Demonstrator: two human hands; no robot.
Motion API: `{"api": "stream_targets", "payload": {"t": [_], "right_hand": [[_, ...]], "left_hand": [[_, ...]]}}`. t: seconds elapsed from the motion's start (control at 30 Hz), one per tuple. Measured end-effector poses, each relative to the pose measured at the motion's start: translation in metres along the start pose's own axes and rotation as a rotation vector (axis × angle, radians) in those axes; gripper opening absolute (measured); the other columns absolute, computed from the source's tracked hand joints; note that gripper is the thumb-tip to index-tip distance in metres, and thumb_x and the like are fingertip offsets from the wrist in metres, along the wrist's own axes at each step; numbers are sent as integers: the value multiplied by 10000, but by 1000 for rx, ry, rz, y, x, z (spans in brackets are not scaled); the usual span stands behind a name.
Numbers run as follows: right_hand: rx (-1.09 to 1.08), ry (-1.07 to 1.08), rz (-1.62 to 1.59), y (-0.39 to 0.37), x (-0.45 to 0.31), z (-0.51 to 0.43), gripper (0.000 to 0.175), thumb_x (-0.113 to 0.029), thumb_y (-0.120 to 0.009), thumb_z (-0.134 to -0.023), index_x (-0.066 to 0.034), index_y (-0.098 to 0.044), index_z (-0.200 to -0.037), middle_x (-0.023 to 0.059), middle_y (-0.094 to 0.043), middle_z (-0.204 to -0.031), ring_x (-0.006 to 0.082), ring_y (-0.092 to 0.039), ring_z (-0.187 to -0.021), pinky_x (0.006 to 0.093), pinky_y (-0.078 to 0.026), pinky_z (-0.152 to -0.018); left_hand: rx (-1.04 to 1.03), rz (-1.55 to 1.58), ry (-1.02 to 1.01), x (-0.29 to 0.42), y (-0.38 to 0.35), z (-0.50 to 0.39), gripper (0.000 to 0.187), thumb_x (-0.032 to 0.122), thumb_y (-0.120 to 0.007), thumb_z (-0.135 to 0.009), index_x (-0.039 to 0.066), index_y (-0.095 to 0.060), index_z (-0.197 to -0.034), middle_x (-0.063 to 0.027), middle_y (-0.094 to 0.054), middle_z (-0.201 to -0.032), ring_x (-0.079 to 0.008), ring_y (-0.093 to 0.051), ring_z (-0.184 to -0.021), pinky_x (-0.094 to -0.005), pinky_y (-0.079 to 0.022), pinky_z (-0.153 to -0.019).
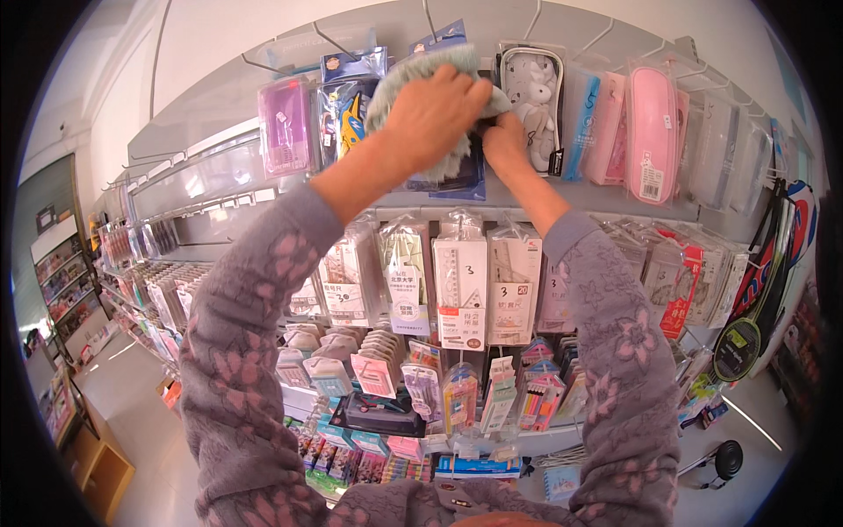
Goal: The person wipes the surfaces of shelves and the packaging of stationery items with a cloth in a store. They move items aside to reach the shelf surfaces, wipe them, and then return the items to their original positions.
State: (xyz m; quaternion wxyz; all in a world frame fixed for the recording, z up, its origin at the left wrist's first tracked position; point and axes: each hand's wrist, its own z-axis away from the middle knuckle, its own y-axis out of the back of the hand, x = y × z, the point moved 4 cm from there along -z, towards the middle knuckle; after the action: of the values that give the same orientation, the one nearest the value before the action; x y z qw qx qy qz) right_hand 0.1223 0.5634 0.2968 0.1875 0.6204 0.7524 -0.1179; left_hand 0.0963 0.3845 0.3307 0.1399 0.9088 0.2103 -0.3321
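Note:
Both arms reach up to the top row of packaged pencil cases on a wall rack. My left hand is closed on a pale grey-green fluffy cloth, which bunches over a dark blue package behind it. Just right of it, my right hand is beside the cloth's edge and that package; its fingertips are hidden, so its hold cannot be told. A grey pencil case with a plush rabbit hangs close to the right hand. On the other side hang a blue package with a yellow figure and a purple case.
A pink pencil case and clear pouches hang at the right. Below are packaged ruler sets, erasers and colored pencils on hooks. Bare metal hooks stick out above. Badminton rackets hang at far right; a wooden box stands lower left.

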Motion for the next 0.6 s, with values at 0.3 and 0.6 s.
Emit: {"api": "stream_targets", "payload": {"t": [0.3, 0.6], "right_hand": [[-82, -4, -292, -11, 19, -9, 77, -76, -723, -888, -25, -718, -945, 109, -750, -827, 202, -693, -733, 346, -502, -703], [120, -76, 60, 1, 19, -9, 62, -82, -672, -905, -53, -696, -954, 139, -720, -843, 327, -678, -829, 432, -491, -743]], "left_hand": [[-325, 162, -264, 29, 27, 68, 178, 115, -598, -879, 97, -592, -1055, -70, -628, -976, -291, -625, -1005, -398, -568, -720], [277, 89, 322, -118, 50, 8, 430, 0, -498, -839, 152, -650, -1212, -132, -710, -1079, -387, -652, -1051, -518, -535, -839]]}}
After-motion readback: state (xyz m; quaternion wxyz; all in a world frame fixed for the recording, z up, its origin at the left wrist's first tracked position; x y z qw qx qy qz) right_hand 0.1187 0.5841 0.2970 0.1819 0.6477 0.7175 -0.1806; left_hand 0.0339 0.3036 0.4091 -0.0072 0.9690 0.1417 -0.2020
